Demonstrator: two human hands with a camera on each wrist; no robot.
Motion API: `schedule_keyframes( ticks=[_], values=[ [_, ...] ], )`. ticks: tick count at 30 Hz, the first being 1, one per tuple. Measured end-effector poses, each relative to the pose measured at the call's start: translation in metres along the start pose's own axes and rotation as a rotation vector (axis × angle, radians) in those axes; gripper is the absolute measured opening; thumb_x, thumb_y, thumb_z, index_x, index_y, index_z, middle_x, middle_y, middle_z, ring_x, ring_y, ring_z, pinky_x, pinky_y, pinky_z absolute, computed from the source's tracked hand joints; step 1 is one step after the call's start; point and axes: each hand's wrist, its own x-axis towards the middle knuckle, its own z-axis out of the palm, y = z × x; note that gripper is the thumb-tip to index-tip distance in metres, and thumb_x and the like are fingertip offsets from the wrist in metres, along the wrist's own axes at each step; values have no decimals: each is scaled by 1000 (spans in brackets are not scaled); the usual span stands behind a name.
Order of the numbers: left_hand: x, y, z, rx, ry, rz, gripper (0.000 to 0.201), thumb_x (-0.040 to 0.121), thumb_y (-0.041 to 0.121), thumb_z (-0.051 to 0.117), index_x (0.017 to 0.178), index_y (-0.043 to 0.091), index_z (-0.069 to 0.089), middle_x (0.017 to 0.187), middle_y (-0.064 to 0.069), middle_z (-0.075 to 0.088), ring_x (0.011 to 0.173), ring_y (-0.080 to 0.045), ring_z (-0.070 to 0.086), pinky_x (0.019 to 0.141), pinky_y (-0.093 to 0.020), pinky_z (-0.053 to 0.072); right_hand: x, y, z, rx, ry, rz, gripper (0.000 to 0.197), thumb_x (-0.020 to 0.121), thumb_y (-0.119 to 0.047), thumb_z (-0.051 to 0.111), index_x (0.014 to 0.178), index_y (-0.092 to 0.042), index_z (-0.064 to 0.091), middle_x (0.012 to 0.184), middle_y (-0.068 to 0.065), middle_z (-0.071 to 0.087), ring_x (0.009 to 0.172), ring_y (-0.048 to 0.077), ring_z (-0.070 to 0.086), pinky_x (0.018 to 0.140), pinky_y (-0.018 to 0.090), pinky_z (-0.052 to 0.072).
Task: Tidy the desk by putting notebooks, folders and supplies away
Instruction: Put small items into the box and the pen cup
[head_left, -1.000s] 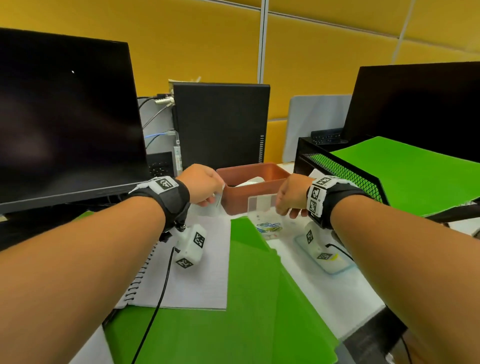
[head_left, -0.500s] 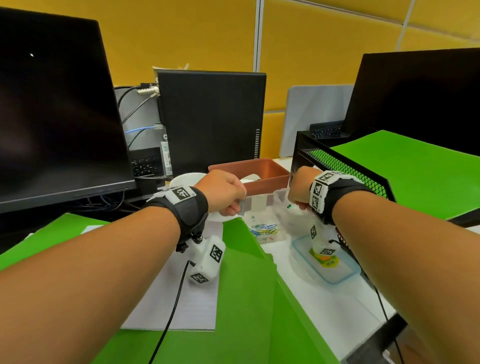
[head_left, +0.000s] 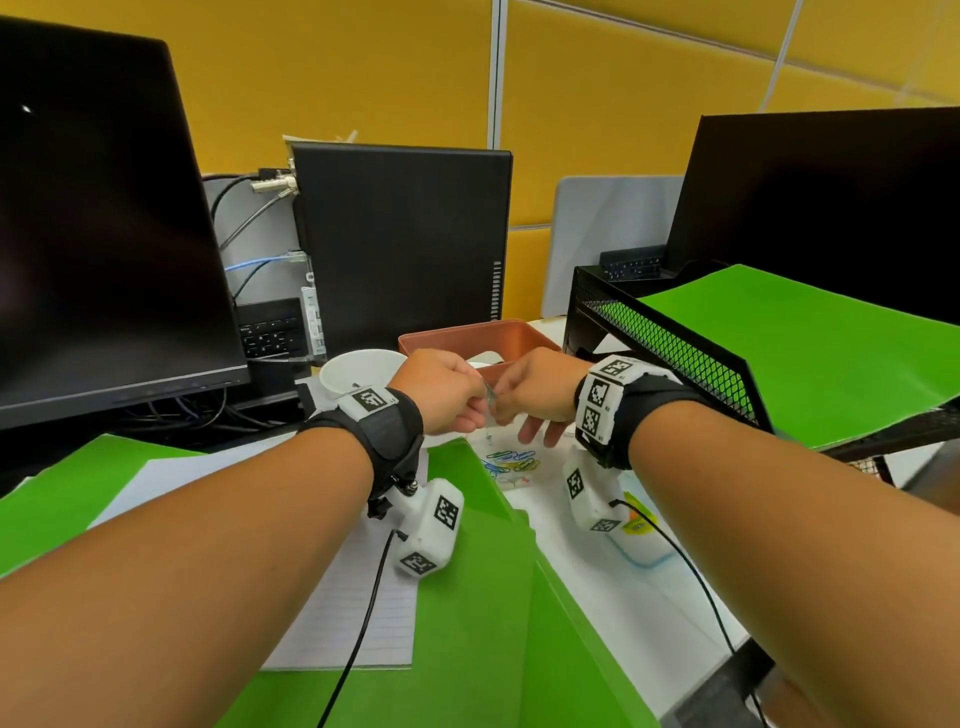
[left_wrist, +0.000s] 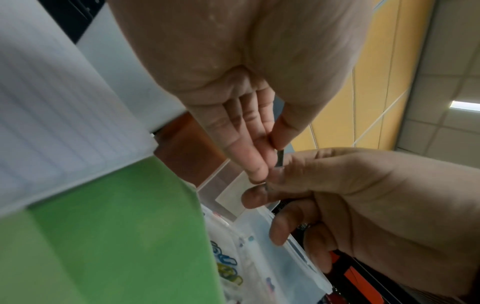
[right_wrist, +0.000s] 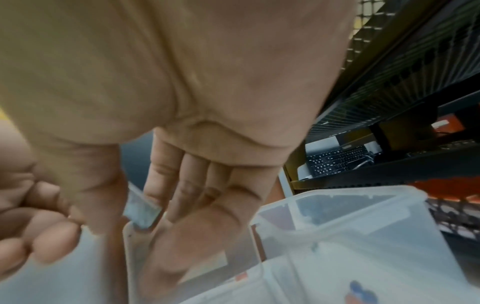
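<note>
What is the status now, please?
Left hand and right hand both pinch small grey piece. Open clear box with paper clips directly below. Nothing blocking.

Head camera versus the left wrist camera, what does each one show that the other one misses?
Only the head view shows the two monitors, the computer tower, the white cup and the black mesh tray. Only the left wrist view shows the fingertips up close, pinching a small dark item from below, plus a ceiling light. Both show the left hand, the right hand, the clear box of paper clips and the green folder.
</note>
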Motion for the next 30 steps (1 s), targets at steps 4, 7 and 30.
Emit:
schedule_keyframes(
  ticks=[4, 7, 30],
  values=[
    [-2, 0, -7, -5, 25, -5, 12, 93, 1, 63, 83, 7, 67, 83, -20, 76, 70, -28, 72, 66, -35, 62, 9, -10, 11, -65, 17, -54, 7, 92, -14, 71, 94, -8, 75, 87, 6, 79, 76, 26, 78, 51, 29, 57],
    [-2, 0, -26, 8, 68, 15, 13, 93, 2, 63, 83, 8, 67, 79, -17, 76, 65, -26, 70, 68, -37, 62, 12, -22, 15, -12, 44, -111, 7, 93, -15, 71, 92, -10, 77, 83, 4, 79, 72, 23, 78, 48, 27, 55],
    [-63, -37, -201, 258, 309, -67, 11, 91, 19, 72, 95, 9, 75, 79, -8, 72, 57, -16, 61, 53, -24, 54, 58, -148, 63, -297, 171, -97, 21, 92, -29, 71, 95, -9, 75, 90, 7, 77, 80, 24, 76, 78, 37, 64]
  ],
)
